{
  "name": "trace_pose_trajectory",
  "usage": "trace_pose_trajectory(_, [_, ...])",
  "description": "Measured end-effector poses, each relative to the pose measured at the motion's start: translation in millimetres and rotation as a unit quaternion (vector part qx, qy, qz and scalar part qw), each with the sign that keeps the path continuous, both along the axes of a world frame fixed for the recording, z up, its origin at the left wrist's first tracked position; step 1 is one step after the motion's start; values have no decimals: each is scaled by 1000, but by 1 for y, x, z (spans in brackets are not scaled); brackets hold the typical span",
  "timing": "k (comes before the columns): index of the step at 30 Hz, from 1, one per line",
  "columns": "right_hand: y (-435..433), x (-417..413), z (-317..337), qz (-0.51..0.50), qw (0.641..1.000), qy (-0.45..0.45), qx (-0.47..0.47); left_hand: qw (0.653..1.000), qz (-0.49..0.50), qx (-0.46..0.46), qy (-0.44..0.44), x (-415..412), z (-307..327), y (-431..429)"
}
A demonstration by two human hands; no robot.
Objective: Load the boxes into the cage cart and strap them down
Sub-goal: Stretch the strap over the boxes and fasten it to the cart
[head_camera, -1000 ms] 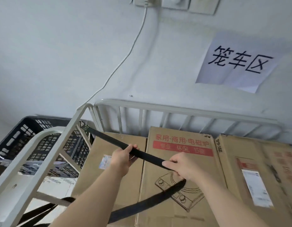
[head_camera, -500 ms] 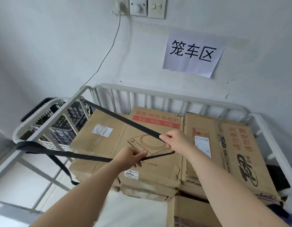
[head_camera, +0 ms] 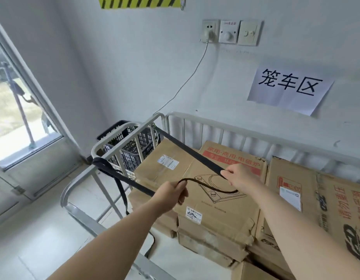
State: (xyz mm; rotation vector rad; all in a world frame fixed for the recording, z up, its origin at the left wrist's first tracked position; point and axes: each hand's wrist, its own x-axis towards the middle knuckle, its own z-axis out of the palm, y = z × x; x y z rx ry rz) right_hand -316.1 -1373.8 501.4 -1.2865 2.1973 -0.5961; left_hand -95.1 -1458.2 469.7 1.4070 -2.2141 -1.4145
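The white tubular-steel cage cart (head_camera: 215, 126) holds dented cardboard boxes (head_camera: 215, 217) packed side by side beneath both hands. The left hand (head_camera: 171, 194) grips a flat black woven strap (head_camera: 187, 150). The right hand (head_camera: 238, 176) pinches it too, with a slack loop between the fingers. Beyond the left fingers stands a black lattice crate (head_camera: 110, 131).
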Motion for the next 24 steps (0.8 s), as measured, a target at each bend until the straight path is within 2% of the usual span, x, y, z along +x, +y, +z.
trace_pose_trajectory(3, [8,-10,1,-13,1000,6,0,1000,-27,5,9,-5,-3,13])
trace_pose_trajectory(7, [24,-24,11,-28,999,31,0,986,-80,-80,-121,24,-13,-2])
trace_pose_trajectory(10, [39,-32,20,-26,999,24,-11,978,-70,-116,-159,39,-16,-16])
trace_pose_trajectory(14, [58,-46,21,-44,999,15,-5,989,-94,-90,-75,-3,2,9])
trace_pose_trajectory(18, [84,-66,25,-85,996,-7,-13,985,-164,-55,-20,-61,13,49])
trace_pose_trajectory(22, [114,-88,24,-138,990,-27,-11,967,-247,-53,-14,-101,14,70])
trace_pose_trajectory(24, [128,-94,24,-159,987,-29,-10,959,-274,-69,-38,-110,10,67])
